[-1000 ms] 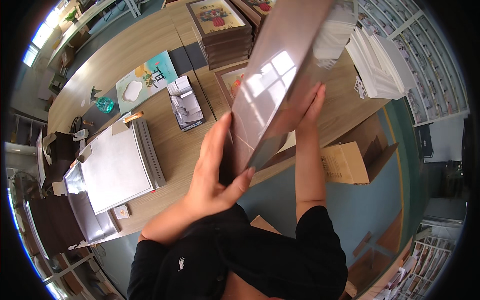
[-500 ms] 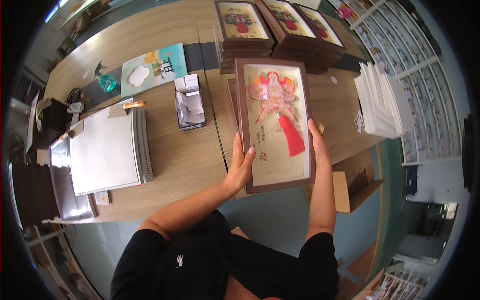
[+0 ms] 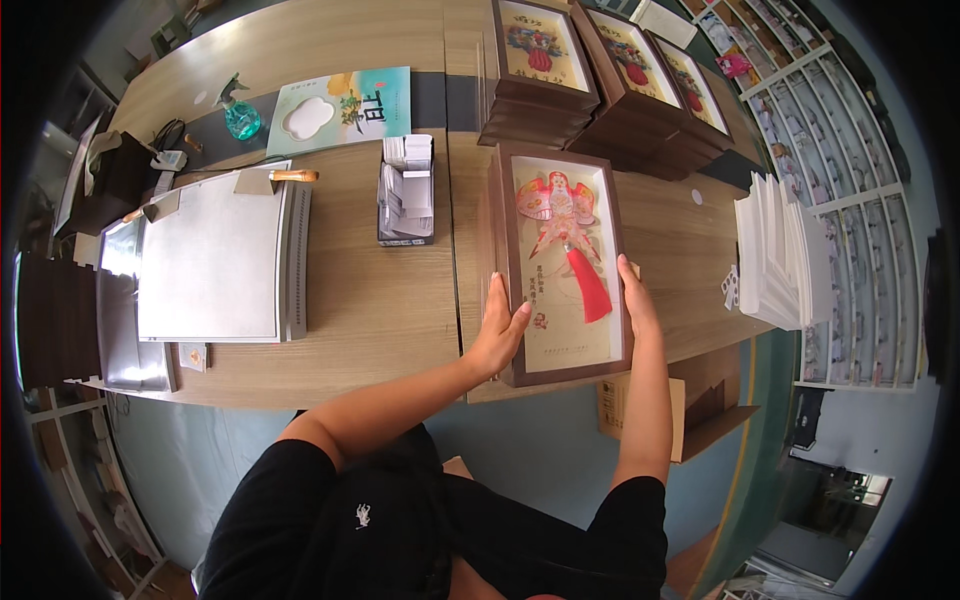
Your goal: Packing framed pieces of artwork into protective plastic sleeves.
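Note:
A brown shadow-box frame (image 3: 590, 340) lies face up near the table's front edge, a pink and red swallow-shaped kite with a red tassel behind its front. It rests over at least one more brown frame, whose side shows along the left. My left hand (image 3: 503, 325) holds the left edge, thumb bent over the rim and fingers along the side. On the opposite edge, my right hand (image 3: 640, 300) presses its fingers against the frame's side. Most of what lies underneath is hidden.
Stacks of brown frames (image 3: 545, 115) with vase pictures stand behind. White boards (image 3: 770, 250) stand at the right. An open box of cards (image 3: 405, 190), a spray bottle (image 3: 241, 120), a printed sheet (image 3: 390, 100) and a metal-topped machine (image 3: 215, 260) occupy the left. Below the right edge sits a cardboard box (image 3: 680, 405).
The kite frame has come down and squared up over the frame beneath it, both hands still on its sides. The whole view has shifted, so the table items appear further right.

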`<state>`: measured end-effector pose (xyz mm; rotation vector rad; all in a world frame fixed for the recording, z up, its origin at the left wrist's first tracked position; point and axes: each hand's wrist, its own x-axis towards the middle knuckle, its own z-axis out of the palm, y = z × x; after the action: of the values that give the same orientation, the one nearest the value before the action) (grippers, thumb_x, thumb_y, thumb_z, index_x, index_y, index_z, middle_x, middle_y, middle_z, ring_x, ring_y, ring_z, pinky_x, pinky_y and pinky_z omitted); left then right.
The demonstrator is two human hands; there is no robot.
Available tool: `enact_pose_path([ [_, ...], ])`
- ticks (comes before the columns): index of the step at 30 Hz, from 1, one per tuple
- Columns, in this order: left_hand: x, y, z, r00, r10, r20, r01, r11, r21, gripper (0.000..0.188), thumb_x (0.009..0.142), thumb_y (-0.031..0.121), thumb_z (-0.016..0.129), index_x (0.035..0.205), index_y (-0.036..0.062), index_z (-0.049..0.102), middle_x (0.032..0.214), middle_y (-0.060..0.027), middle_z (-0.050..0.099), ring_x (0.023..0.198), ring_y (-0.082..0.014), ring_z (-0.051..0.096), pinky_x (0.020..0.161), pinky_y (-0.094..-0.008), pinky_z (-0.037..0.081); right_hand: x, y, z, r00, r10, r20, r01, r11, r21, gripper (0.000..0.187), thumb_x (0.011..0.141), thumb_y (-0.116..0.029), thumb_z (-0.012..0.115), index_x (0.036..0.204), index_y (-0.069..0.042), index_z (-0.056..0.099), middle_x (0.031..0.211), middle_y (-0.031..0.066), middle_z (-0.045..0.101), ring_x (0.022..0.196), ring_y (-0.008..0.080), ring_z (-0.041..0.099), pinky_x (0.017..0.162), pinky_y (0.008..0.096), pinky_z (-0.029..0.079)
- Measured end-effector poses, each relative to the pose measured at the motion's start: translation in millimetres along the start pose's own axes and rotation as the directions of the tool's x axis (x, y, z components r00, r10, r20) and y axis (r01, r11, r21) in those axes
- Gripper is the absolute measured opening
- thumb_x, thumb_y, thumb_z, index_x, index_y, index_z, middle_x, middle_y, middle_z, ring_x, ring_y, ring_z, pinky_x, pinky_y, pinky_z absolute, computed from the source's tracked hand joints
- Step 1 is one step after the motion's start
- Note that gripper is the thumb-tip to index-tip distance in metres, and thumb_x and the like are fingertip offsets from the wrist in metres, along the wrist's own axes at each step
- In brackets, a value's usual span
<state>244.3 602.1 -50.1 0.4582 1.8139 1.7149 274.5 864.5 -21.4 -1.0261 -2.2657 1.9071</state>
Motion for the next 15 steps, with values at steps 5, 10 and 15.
enact_pose_path([
  [5, 4, -1, -1, 0.999, -0.031, 0.011, 0.031, 0.999, 0.020, 0.077, 0.095, 0.041, 0.035, 0.138, -0.0075, -0.007, 0.147, -0.0225, -0.005, 0.138, -0.0288, -0.008, 0.111, -0.0341, 0.002, -6, -5, -1, 0.999, 0.016, -0.027, -0.016, 1.000, 0.027, 0.061, 0.087, -0.053, 0.048, 0.119, -0.002, 0.051, 0.122, 0.0074, 0.050, 0.112, 0.0155, 0.044, 0.096, 0.0299, 0.032],
  [10, -3, 8, -10, 0.994, -0.062, 0.084, 0.060, 0.998, 0.026, 0.076, 0.095, 0.042, 0.033, 0.138, -0.0071, -0.005, 0.147, -0.0225, -0.005, 0.138, -0.0287, -0.008, 0.111, -0.0344, 0.001, -12, -15, 1, 0.999, 0.047, -0.008, -0.048, 0.999, -0.024, 0.061, 0.087, -0.055, 0.046, 0.119, -0.002, 0.050, 0.120, 0.0065, 0.050, 0.110, 0.0155, 0.044, 0.096, 0.0292, 0.033],
  [15, -38, 23, -50, 0.987, -0.061, 0.146, 0.060, 0.998, 0.011, 0.075, 0.095, 0.042, 0.033, 0.139, -0.0050, -0.005, 0.148, -0.0206, -0.005, 0.138, -0.0281, -0.007, 0.111, -0.0351, 0.003, -10, -19, -9, 0.996, 0.077, -0.037, -0.079, 0.995, -0.064, 0.075, 0.087, -0.058, 0.042, 0.137, -0.002, 0.031, 0.139, 0.0091, 0.034, 0.127, 0.0190, 0.031, 0.105, 0.0304, 0.023],
])
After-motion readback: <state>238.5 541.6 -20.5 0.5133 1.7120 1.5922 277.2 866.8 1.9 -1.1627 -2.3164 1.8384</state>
